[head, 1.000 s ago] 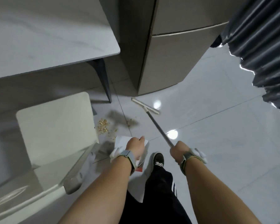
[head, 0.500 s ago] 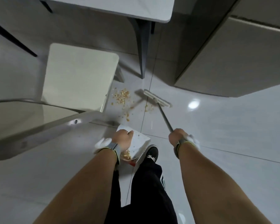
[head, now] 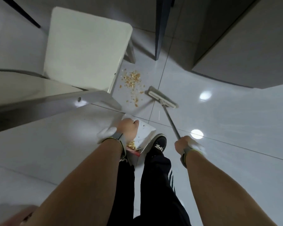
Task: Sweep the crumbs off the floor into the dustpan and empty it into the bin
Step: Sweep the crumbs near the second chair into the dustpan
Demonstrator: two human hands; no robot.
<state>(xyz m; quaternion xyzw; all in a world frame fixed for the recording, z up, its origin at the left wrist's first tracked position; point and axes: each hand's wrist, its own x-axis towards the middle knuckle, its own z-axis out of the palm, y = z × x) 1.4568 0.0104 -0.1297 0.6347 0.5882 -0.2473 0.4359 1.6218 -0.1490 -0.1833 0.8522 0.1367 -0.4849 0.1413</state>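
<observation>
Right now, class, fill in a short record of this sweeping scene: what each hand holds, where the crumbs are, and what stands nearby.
left hand: grip shut on the dustpan
right hand: grip shut on the broom handle
broom head: on the floor, right of the crumbs
crumbs: scattered on the tile beside the chair; some already in the dustpan
bin: not in view

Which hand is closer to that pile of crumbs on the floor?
Left. The left hand, holding the dustpan, sits just below the crumbs; the right hand, gripping the broom handle, is farther back and right.
</observation>
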